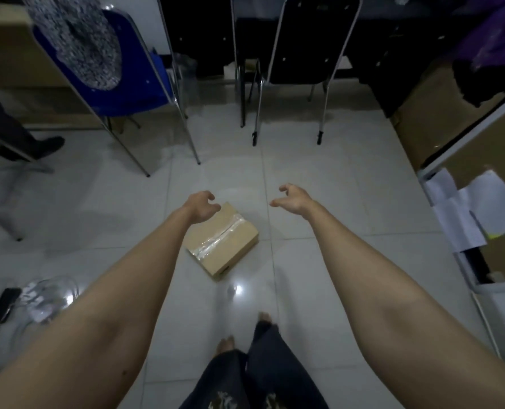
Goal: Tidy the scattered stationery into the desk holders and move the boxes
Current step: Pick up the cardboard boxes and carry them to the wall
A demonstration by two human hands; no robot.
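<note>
Now both arms outstretched, left hand (201, 205) and right hand (293, 198) apart, fingers loosely curled (empty), above taped cardboard box (224, 245).

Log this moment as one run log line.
phase: reaching | left hand: empty | right hand: empty | cardboard box: taped, on floor

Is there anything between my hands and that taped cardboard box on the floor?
Nothing visible. The taped brown cardboard box lies alone on bare white floor tiles; the left hand and the right hand hold nothing.
</note>
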